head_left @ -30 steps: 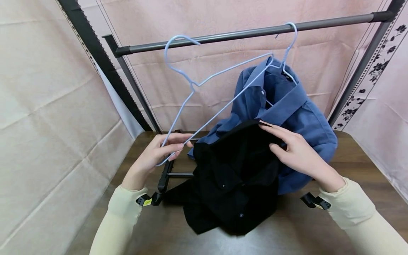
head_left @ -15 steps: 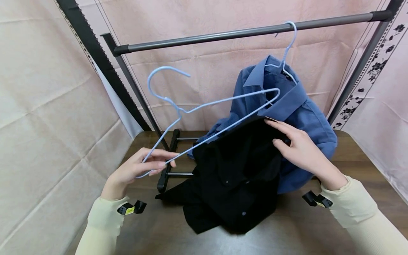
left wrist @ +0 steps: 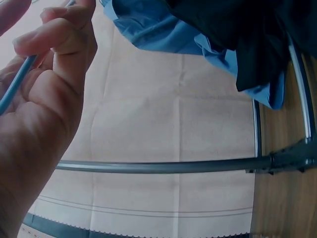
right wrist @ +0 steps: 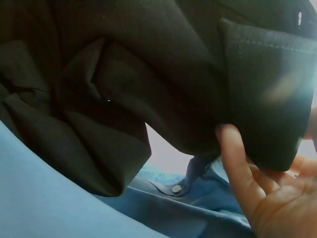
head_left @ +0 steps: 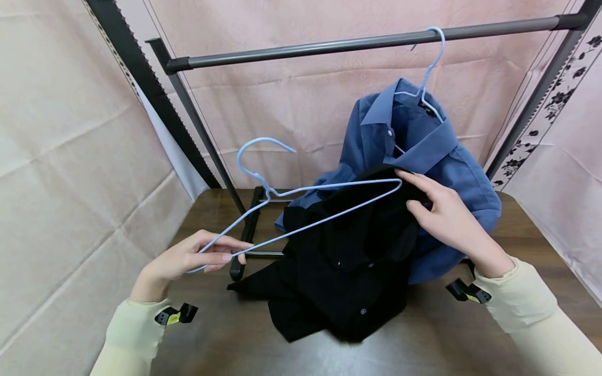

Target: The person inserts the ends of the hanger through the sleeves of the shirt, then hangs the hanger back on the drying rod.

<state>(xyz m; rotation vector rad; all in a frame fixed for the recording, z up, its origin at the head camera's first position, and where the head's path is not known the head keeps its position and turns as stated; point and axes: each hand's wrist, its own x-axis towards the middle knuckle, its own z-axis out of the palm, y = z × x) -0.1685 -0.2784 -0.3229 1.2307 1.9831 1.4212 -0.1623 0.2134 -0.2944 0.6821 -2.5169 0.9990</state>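
Observation:
My left hand point(head_left: 188, 258) holds a light blue wire hanger point(head_left: 324, 186) by its left end, fingers and thumb around the wire. The hanger's hook points up, off the rail, and its far end lies in front of the black shirt's neck opening. A buttoned black shirt point(head_left: 348, 282) is pinched near its collar by my right hand point(head_left: 444, 214). In the right wrist view the thumb point(right wrist: 233, 148) lies against the dark cloth, with fingers behind it. Whether the hanger's tip is inside the collar I cannot tell.
Behind the black shirt, a blue shirt point(head_left: 470, 177) hangs on another hanger from the grey rail point(head_left: 305, 50). The rack's black foot point(head_left: 249, 224) stands on the brown wooden table point(head_left: 221, 334). Pale cloth point(head_left: 94, 130) covers the surroundings.
The hanger and left hand have come down and left; the hanger has tilted flatter, its far end dropping from beside the blue collar to the black shirt's neck. The right hand has barely shifted.

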